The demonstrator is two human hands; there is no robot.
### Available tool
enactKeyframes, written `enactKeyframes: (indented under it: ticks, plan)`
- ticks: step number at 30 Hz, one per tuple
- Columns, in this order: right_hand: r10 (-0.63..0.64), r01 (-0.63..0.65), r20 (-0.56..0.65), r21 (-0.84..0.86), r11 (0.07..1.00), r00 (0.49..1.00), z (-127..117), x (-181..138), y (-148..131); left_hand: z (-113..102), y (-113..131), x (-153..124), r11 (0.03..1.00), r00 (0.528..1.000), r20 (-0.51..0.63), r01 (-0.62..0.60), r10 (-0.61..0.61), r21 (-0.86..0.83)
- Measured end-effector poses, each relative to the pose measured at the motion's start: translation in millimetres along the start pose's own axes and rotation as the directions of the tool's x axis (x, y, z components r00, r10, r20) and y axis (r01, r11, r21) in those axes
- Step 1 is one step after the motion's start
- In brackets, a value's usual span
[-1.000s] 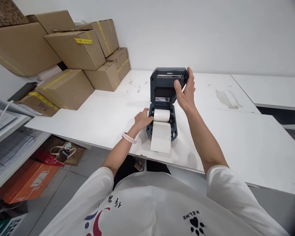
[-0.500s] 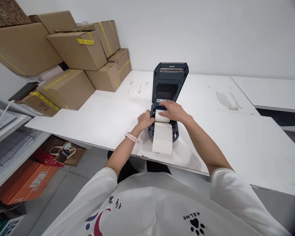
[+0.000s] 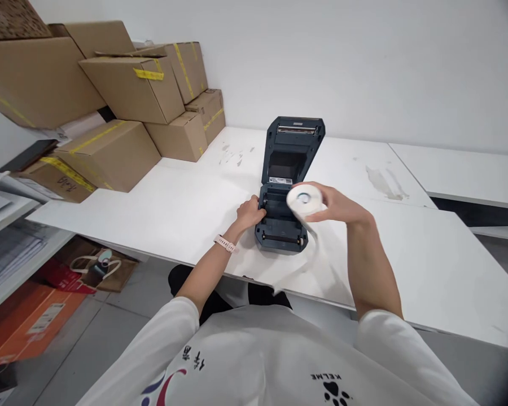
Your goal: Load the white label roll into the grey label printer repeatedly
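Note:
A dark label printer stands on the white table with its lid raised and its inner bay exposed. My right hand grips a white label roll just right of and above the bay. The roll is turned so its round core end shows, and a blurred strip of labels trails from it toward the table's front edge. On the printer's left side rests my left hand, its fingers wrapped at the edge of the base. A pink band circles the left wrist.
Several taped cardboard boxes are stacked at the back left against the wall. The white table has grey smudges on its surface. Below left, an orange box and a paper bag are on the floor.
My right hand has lifted the label roll out of the printer bay and moved it right, turning it on end. My left hand has stayed at the printer's left side.

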State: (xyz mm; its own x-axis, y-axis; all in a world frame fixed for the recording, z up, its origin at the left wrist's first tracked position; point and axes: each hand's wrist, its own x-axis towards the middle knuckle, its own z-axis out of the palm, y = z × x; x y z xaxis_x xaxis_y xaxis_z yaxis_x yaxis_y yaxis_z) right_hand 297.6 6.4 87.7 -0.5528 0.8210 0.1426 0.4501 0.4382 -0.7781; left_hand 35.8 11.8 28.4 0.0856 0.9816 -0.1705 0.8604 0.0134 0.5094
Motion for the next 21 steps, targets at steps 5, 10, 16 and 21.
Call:
enactKeyframes:
  ticks: [5, 10, 16, 21]
  plan:
    - [0.149, -0.004, -0.411, 0.333, 0.943, 0.899, -10, -66, 52, 2, -1, 0, 0.998, 1.000, -0.005, 0.004, -0.004, -0.064]
    - [0.341, -0.086, -0.565, 0.428, 0.899, 0.751, 19, -75, 113, 0, 1, -2, 0.997, 1.000, -0.009, 0.027, -0.028, -0.073]
    - [0.444, -0.150, -0.524, 0.509, 0.847, 0.727, 49, -68, 136, 2, 1, 0, 0.994, 0.999, -0.029, 0.037, -0.040, -0.098]
    - [0.415, -0.214, -0.520, 0.402, 0.890, 0.747, 58, -74, 138, 9, -4, 3, 0.982, 0.996, -0.073, 0.043, -0.058, -0.183]
